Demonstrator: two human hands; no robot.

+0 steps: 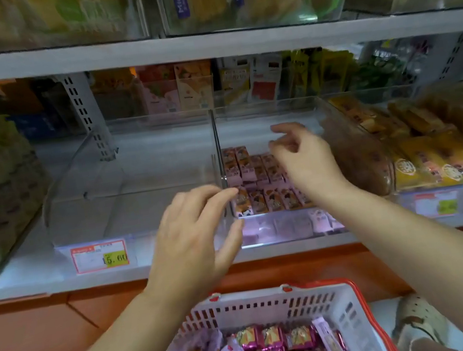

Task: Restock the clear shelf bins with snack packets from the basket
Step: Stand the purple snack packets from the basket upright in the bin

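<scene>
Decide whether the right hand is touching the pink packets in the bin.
Cannot tell. In the head view the right hand overlaps the pink packets; neither contact nor a gap shows plainly.

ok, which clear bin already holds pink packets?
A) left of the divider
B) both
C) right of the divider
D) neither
C: the pink packets lie only in the right bin, past the divider; the left bin shows none.
</scene>
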